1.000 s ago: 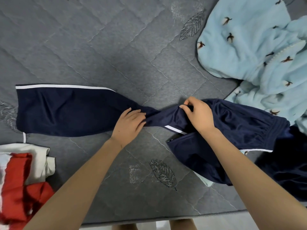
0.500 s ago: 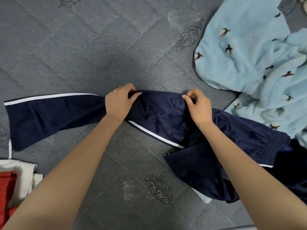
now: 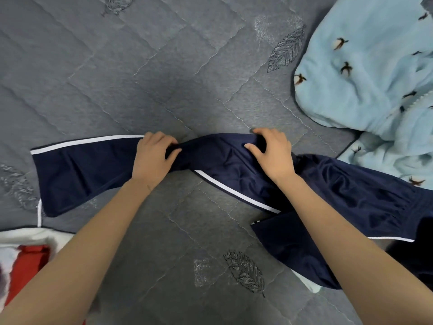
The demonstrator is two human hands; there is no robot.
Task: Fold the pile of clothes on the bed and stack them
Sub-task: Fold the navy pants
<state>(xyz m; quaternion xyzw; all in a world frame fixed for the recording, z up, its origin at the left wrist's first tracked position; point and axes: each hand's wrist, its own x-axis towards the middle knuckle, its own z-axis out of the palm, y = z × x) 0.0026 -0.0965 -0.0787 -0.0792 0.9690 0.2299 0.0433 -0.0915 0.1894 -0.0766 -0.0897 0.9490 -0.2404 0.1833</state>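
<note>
The navy track pants (image 3: 234,165) lie stretched left to right across the grey quilted bed (image 3: 164,78). The left hand (image 3: 153,158) and right hand (image 3: 273,156) each grasp bunched fabric at the far edge, mid-length. A light blue fleece (image 3: 375,78) lies far right, and a red and white garment (image 3: 28,259) near left.

Both bare forearms extended forward, converging. Left hand (image 3: 153,158) palm down, fingers curled, gripping navy trousers (image 3: 82,170). Right hand (image 3: 271,153) near, not touching left; fingers curled over far edge, thumb pinching same trousers.
</note>
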